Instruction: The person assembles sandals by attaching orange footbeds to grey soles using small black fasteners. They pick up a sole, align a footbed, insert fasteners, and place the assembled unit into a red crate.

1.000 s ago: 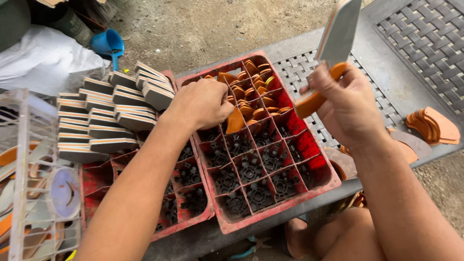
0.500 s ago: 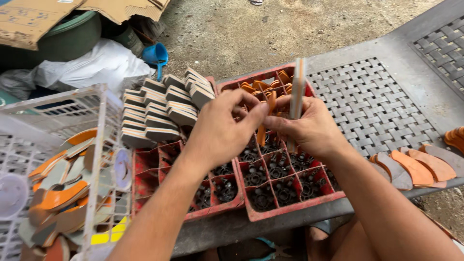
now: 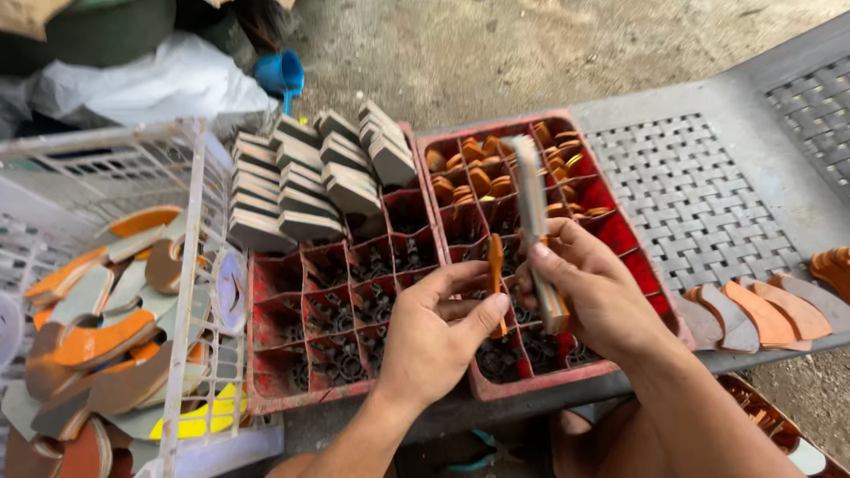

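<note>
I am sitting at the grey woven bench [image 3: 708, 204], working above two red divided crates [image 3: 575, 376] that are lying side by side on it. The far compartments of the right crate are already holding orange pieces [image 3: 478, 173], while the near ones are holding only dark bits. Grey blocks [image 3: 301, 190] are stacking up at the far end of the left crate. My right hand [image 3: 593, 292] is gripping a flat knife [image 3: 534, 217] firmly, blade upright. My left hand [image 3: 434, 336] is pinching one small orange piece [image 3: 496, 265] between thumb and fingers, over the right crate's near edge.
</note>
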